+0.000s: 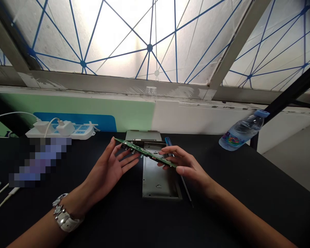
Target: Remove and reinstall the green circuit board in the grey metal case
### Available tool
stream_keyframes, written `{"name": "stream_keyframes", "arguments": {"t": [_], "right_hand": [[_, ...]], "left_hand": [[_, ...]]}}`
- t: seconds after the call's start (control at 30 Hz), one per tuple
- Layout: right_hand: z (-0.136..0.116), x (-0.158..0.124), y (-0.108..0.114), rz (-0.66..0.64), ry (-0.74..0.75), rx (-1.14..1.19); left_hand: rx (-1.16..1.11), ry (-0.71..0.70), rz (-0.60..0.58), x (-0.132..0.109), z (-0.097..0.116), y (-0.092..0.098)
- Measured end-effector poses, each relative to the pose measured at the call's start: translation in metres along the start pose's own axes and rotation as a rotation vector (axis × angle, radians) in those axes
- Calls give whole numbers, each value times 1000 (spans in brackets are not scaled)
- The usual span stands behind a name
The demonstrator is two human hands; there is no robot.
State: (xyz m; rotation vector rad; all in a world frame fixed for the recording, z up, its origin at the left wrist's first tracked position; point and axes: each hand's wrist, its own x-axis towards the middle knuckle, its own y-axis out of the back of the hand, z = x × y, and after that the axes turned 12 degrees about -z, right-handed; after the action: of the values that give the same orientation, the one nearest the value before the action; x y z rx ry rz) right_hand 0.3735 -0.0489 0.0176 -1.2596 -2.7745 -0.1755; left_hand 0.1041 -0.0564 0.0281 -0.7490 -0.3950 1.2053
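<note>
Between my hands a green circuit board (147, 153) is held up at a tilt, its left end higher than its right. My left hand (112, 165) grips the upper left corner at the thumb, the other fingers spread beneath the board. At the lower right end, my right hand (183, 163) pinches the board between thumb and fingers. Below it on the table lies a grey metal casing (160, 184), partly hidden by the board and hands. A screwdriver with a blue handle (167, 140) rests along the casing's right side, its shaft pointing toward me.
A white power strip (82, 131) with plugged-in adapters stands at the back left of the black table (113, 224). At the right, a plastic water bottle (241, 132) leans by a black post. White cables (5, 205) run along the left. A windowed wall closes the back.
</note>
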Motion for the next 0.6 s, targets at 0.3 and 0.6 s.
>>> {"name": "stream_keyframes", "arguments": {"t": [0.3, 0.6], "right_hand": [[-7, -5, -16, -28, -26, -357], [4, -5, -21, 88, 130, -769]], "left_hand": [[-14, -46, -64, 1, 0, -4], [-47, -50, 24, 2, 0, -4]]}}
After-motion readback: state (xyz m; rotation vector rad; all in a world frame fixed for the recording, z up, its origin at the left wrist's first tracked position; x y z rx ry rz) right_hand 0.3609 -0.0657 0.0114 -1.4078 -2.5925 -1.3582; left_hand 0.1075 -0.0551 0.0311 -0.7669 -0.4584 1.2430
